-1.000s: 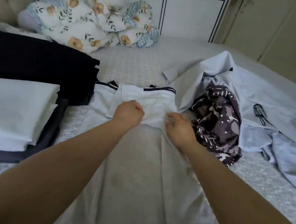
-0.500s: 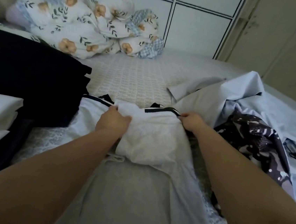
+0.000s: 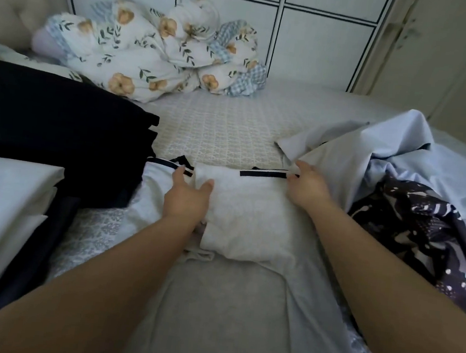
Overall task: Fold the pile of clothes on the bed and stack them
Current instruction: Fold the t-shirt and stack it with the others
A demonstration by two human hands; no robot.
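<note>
Floral bedding (image 3: 140, 60) before panelled cupboard (image 3: 323, 42)

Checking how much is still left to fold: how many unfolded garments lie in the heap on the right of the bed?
2 that show: a pale blue garment crumpled at the right edge, and a dark patterned garment lying against its near side. More may be hidden underneath.

From my feed, the folded white stack (image 3: 1, 203) runs off the left edge, and the dark patterned garment (image 3: 420, 242) gets cut off on the right. Can't see the right hand (image 3: 306, 188) fingertips, they're tucked under pale blue cloth (image 3: 343, 159).
</note>
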